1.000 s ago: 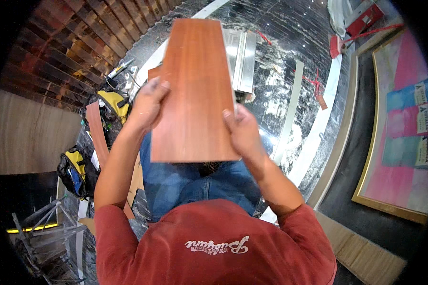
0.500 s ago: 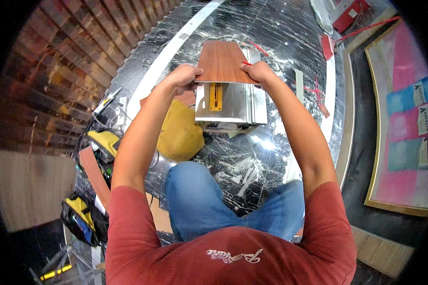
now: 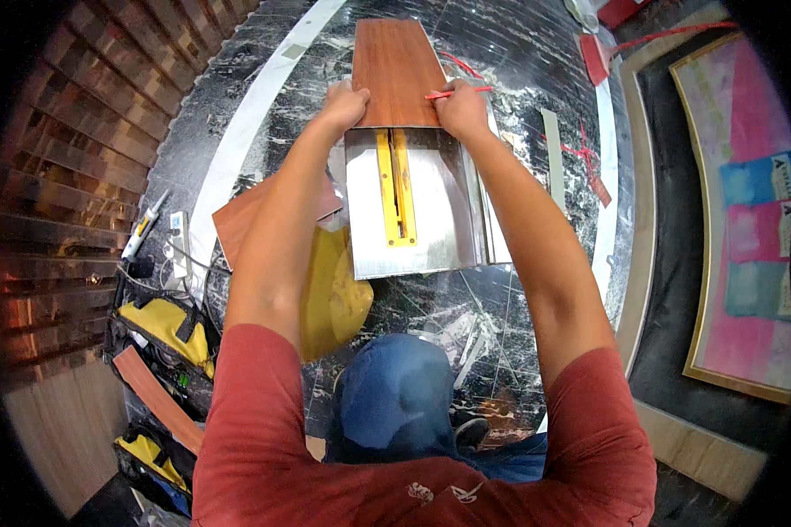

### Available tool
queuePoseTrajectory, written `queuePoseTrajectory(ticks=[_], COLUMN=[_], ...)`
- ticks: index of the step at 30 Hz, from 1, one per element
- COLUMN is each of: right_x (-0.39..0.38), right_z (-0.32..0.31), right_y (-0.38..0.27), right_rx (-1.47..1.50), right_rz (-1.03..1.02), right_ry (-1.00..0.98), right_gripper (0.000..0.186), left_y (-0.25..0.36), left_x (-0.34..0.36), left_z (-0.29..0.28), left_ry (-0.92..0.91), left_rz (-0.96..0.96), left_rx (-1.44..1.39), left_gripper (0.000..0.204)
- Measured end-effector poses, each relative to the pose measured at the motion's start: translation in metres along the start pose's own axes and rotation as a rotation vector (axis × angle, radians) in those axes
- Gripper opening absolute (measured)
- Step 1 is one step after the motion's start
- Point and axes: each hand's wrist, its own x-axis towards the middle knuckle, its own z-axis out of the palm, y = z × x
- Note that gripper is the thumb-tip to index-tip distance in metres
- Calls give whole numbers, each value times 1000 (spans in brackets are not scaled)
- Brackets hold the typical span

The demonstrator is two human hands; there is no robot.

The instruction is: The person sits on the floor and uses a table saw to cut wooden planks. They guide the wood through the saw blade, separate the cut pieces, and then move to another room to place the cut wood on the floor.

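Observation:
A reddish-brown wood plank lies on the far part of a metal saw table. My left hand grips its left edge near the close corner. On the opposite edge, my right hand holds the plank with a red pencil tucked between the fingers. In front of the plank's near edge, a yellow slotted insert runs along the saw table. A metal fence stands along the table's right side, close to my right forearm. The fingers under the plank are hidden.
Left of the saw, another brown plank piece and a yellow rounded object sit low. Yellow-black tool bags, a power strip and a caulking tube lie further left. Pale dust and offcuts litter the dark marble floor.
The plank and both hands sit farther up the view, and more of the saw table and yellow insert shows. My head view has shifted, and my knees have changed position.

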Motion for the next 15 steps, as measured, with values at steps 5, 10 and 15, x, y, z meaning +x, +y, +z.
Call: queuePoseTrajectory(ticks=[5, 10, 15], right_x=[-11, -11, -9], right_z=[21, 32, 39], right_y=[16, 26, 36], right_rx=[-172, -116, -109], right_rz=[-146, -230, -268], right_ry=[183, 188, 174], right_gripper=[34, 27, 23], left_y=[-10, -20, -16], left_x=[-11, -17, -21], left_z=[24, 31, 31], left_ry=[130, 215, 236], left_rz=[206, 212, 227], left_rx=[148, 274, 287], left_gripper=[66, 69, 67])
